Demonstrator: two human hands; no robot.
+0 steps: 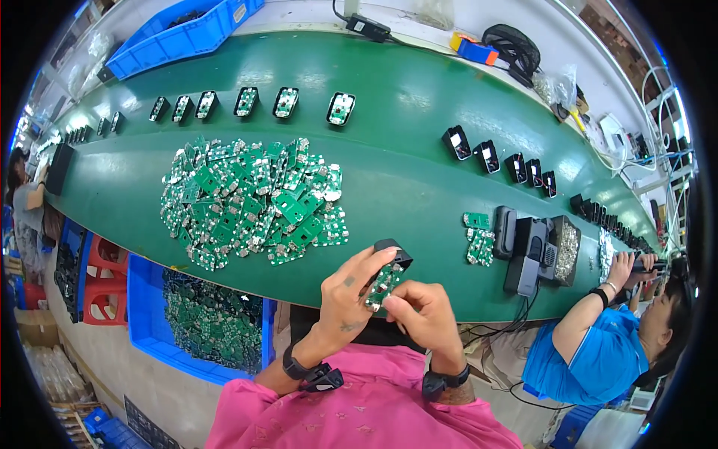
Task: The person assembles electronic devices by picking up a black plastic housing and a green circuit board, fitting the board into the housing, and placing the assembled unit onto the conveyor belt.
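Just past the near edge of the table, my left hand (345,295) is closed around a small black plastic case (396,254). A green circuit board (384,286) lies along the case's open side, tilted toward me; how far it sits inside cannot be made out. The fingertips of my right hand (425,308) are pinched at the board's lower end. To the left of my hands spreads a large heap of green circuit boards (247,202). Smaller stacks of boards (479,243) lie to the right.
Black cases with boards (285,103) line the far left; other black cases (486,156) stand at right. Near the right edge are a dark device (526,247) and a box of small metal parts (567,251). A blue bin (146,314) sits below. A co-worker (598,337) works at right.
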